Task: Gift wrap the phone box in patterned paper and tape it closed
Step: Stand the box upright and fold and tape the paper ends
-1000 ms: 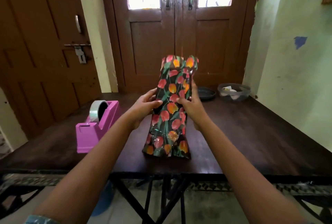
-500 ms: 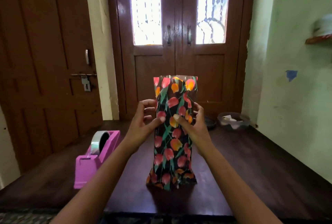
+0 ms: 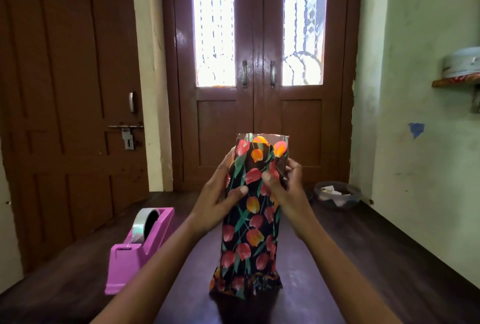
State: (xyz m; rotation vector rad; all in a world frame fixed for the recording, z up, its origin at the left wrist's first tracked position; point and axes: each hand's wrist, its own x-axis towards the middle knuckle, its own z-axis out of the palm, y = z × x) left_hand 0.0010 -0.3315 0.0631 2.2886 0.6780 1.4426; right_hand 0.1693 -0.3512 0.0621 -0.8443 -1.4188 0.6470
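On wooden table [image 3: 363,258], glossy wrapped box [image 3: 249,232]

Two hands hold a paper-wrapped parcel [image 3: 250,219] upright on a dark wooden table [image 3: 363,258].
The parcel's paper is black with red and orange tulips; its lower end is crumpled against the table and its top end stands open. The left hand [image 3: 218,201] grips the left side, thumb across the front. The right hand [image 3: 283,188] pinches the right edge near the top. A pink tape dispenser [image 3: 140,248] sits to the left, apart from the parcel, and a dark bowl [image 3: 337,195] sits far right.
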